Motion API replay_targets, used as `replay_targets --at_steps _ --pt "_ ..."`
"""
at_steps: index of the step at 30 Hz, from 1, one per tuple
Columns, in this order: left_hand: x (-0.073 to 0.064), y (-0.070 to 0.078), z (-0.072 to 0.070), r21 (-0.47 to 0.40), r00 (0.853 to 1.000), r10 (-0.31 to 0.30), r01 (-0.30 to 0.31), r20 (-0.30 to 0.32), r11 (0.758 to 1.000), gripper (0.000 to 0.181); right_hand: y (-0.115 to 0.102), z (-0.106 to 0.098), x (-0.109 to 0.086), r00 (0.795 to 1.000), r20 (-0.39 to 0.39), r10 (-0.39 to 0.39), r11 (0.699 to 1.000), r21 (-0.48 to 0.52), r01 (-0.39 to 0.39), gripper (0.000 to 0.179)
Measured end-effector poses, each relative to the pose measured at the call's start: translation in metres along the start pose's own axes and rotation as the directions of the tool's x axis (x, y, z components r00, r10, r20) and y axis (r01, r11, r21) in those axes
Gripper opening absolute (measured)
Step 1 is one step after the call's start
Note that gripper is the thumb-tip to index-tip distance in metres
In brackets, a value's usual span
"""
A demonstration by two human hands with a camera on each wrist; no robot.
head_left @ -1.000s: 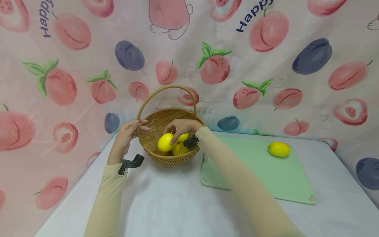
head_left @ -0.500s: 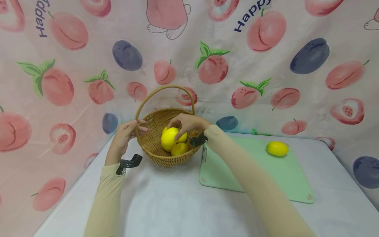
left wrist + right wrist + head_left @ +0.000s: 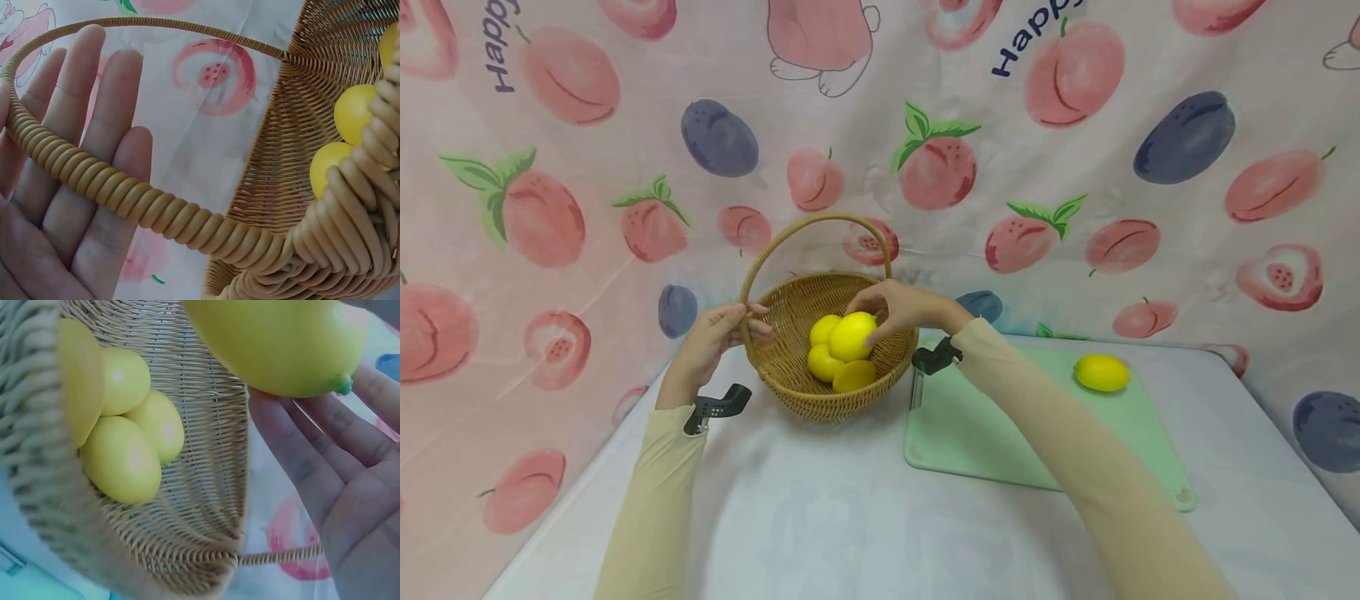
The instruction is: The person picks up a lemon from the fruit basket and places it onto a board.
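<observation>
In the head view a wicker basket [image 3: 827, 406] with a tall arched handle [image 3: 814, 218] stands on the white table. My right hand [image 3: 904, 307] holds a yellow lemon [image 3: 853, 337] above the basket's right part; the lemon's green tip [image 3: 344, 384] shows in the right wrist view. Several other lemons [image 3: 122, 459] lie together below it in the basket. At the handle's left side is my left hand [image 3: 713, 335]. Its fingers [image 3: 109, 112] lie straight behind the wrapped handle in the left wrist view, and little of the thumb shows there.
To the right of the basket lies a light green cutting board [image 3: 1000, 433]. One more lemon [image 3: 1101, 372] rests on its far right part. Behind the table hangs a fruit-print cloth [image 3: 1052, 167].
My right hand has lifted the lemon and drawn it up and right from the others, uncovering more lemons below. My left hand stays at the basket handle. The head view shifts slightly.
</observation>
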State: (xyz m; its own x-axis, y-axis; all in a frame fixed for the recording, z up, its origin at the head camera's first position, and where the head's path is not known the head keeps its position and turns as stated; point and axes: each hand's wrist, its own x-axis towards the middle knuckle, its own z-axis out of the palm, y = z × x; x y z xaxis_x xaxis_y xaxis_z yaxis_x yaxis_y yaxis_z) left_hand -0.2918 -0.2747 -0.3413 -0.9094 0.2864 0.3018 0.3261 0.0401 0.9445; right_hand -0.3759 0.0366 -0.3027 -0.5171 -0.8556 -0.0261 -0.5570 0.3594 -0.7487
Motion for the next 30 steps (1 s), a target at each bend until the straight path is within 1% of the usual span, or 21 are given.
replay_targets --at_steps 3,8,11,14,21,26,30 --pt "0.001 0.001 0.0 -0.011 1.0 0.007 -0.007 0.012 1.0 0.033 0.004 -0.004 -0.008 1.0 -0.028 -0.004 1.0 -0.009 0.004 0.047" --pt "0.001 0.003 0.002 -0.002 1.0 0.005 -0.005 0.006 1.0 0.035 0.009 -0.01 -0.023 0.997 -0.075 -0.028 1.0 0.008 0.029 0.048" --pt "0.001 0.003 0.003 0.004 1.0 0.005 -0.005 0.006 1.0 0.037 0.011 -0.013 -0.034 0.993 -0.114 -0.037 0.999 0.0 0.037 0.049" --pt "0.001 0.002 0.003 0.006 1.0 0.006 -0.006 0.011 1.0 0.04 0.013 -0.015 -0.045 0.99 -0.136 -0.039 0.999 -0.004 0.039 0.049" --pt "0.0 0.002 0.003 0.019 1.0 0.003 -0.003 0.001 1.0 0.038 0.019 -0.02 -0.071 0.983 -0.184 -0.02 1.0 -0.026 0.015 0.05" --pt "-0.004 0.01 0.008 0.012 1.0 0.019 -0.019 0.004 1.0 0.039 0.028 -0.02 -0.087 0.973 -0.23 0.004 1.0 -0.016 -0.007 0.05" --pt "-0.006 0.015 0.011 0.008 1.0 0.022 -0.022 0.005 1.0 0.039 0.04 -0.018 -0.099 0.962 -0.273 0.02 0.999 -0.02 -0.026 0.051"
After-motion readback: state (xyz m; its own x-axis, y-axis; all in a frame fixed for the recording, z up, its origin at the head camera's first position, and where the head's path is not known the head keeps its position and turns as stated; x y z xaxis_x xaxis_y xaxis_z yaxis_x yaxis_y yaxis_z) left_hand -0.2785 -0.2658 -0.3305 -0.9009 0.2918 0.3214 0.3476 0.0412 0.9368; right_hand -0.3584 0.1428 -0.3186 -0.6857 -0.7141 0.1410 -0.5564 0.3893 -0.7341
